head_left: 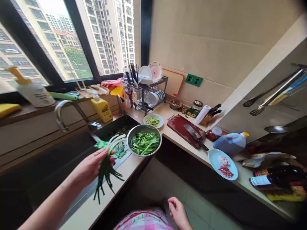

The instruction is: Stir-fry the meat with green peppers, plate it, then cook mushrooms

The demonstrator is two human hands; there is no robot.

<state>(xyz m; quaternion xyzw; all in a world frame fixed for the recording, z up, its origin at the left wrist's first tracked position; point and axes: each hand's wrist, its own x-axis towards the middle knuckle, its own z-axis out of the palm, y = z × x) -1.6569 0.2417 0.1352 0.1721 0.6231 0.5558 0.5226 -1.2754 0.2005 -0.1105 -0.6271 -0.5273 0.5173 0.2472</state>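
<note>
The one camera is riding on the person's head, tilting forward and down over the left hand (92, 166), sitting close above it and facing the counter (168, 134) beyond.

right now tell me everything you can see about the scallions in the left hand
The scallions are a small bunch with white root ends curving up toward the steel bowl and dark green leaves hanging limp below the grip. The left hand clasps them mid-stalk, fingers wrapped round, over the counter edge by the sink. They touch only the hand. Whether they are wet cannot be told.
</note>
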